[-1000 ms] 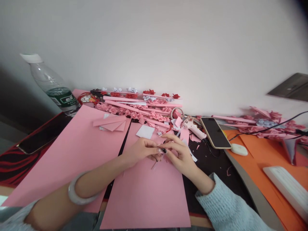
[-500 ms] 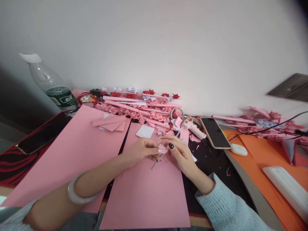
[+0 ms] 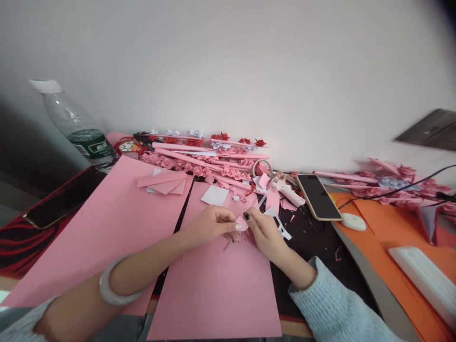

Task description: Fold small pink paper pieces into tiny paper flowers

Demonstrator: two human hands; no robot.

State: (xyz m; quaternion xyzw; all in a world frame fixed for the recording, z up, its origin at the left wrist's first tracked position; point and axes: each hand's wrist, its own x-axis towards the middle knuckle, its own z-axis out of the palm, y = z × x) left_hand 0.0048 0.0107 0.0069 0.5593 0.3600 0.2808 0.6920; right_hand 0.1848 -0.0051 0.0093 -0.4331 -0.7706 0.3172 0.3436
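Between my two hands is a small pale pink piece of folded paper (image 3: 242,223). My left hand (image 3: 213,225) pinches its left side between thumb and fingers. My right hand (image 3: 265,232), with a dark thumbnail, has its thumb and fingers closed on the right side. Below the left fingertips pokes a thin pale stick (image 3: 227,246); what it joins is hidden. Under both hands lies a large pink paper sheet (image 3: 217,294). A white paper square (image 3: 214,194) rests just beyond my left hand, and a pink-and-white glue gun (image 3: 288,190) lies past my right hand.
Paper flowers on pink stems (image 3: 199,166) are heaped along the wall. A bottle (image 3: 87,137) and a phone (image 3: 64,199) stand and lie left. To the right are another phone (image 3: 318,197), a white case (image 3: 353,222), orange sheets (image 3: 384,237) and a keyboard (image 3: 423,275).
My right fingers have come down from above the pink paper and closed at its right edge. The paper now shows more openly between my hands; the left hand has barely moved.
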